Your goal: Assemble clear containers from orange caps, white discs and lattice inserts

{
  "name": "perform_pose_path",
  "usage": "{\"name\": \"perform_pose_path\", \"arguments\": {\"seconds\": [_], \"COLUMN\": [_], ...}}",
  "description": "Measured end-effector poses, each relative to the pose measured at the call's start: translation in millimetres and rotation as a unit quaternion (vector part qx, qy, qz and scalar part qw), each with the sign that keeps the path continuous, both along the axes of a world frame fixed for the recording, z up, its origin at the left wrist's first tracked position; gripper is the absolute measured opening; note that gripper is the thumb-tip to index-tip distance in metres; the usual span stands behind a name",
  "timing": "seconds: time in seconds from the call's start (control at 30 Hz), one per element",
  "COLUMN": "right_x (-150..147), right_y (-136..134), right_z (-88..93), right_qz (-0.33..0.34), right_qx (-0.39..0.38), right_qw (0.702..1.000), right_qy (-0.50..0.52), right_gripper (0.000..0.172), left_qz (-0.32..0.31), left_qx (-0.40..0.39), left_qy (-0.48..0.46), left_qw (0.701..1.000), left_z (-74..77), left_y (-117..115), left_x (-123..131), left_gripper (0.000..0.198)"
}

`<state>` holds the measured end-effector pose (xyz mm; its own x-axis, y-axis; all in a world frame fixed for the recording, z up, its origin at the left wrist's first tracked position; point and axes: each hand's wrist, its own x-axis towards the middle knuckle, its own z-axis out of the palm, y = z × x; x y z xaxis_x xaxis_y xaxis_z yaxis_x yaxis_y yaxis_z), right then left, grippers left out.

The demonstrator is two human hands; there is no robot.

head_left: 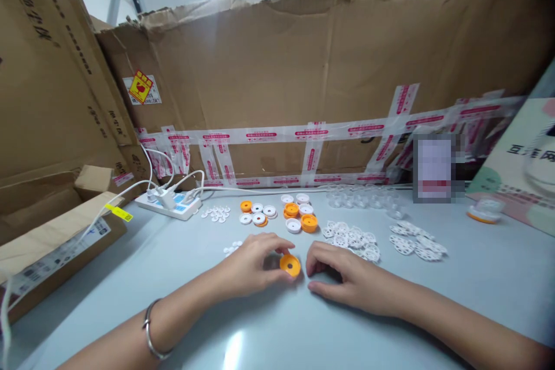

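Note:
My left hand rests on the pale table and pinches a small orange round cap between thumb and fingers, tilted so its face shows a dark centre hole. My right hand lies just right of the cap with its fingers curled under; whether anything is in them is hidden. A silver bangle circles my left wrist. Just beyond my hands lie several orange and white caps, and white perforated discs are heaped to the right.
A white power strip with plugged cables sits at the back left. Taped cardboard walls enclose the table. An open carton stands at left. More white discs, clear plastic pieces and a printed box lie at right.

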<state>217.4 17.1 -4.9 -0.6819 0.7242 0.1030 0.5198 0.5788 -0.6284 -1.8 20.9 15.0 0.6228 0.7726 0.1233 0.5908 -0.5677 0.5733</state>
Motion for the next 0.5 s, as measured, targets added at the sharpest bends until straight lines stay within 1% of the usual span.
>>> {"name": "perform_pose_path", "arguments": {"seconds": [0.1,0.2,0.33,0.5], "right_x": [-0.6,-1.0,-1.8,-4.6], "right_y": [0.7,1.5,0.7,-1.5], "right_z": [-1.3,-2.8,-2.6,-0.7], "right_qz": [-0.001,-0.001,-0.006,-0.014], "right_qx": [-0.001,-0.002,-0.001,0.001], "right_qw": [1.000,1.000,1.000,1.000], "right_qy": [0.002,0.004,0.001,-0.002], "right_gripper": [0.005,0.006,0.006,0.005], "left_qz": [-0.024,-0.020,0.019,0.078], "left_qx": [0.000,-0.007,-0.041,-0.030], "left_qy": [0.030,0.038,0.021,0.028], "left_qw": [0.999,0.999,0.999,0.996], "left_z": [-2.0,-3.1,-4.9,-9.2], "left_y": [-1.5,-1.0,-0.9,1.2], "left_x": [3.6,4.5,5.5,8.0], "left_gripper": [0.034,0.029,0.029,0.024]}}
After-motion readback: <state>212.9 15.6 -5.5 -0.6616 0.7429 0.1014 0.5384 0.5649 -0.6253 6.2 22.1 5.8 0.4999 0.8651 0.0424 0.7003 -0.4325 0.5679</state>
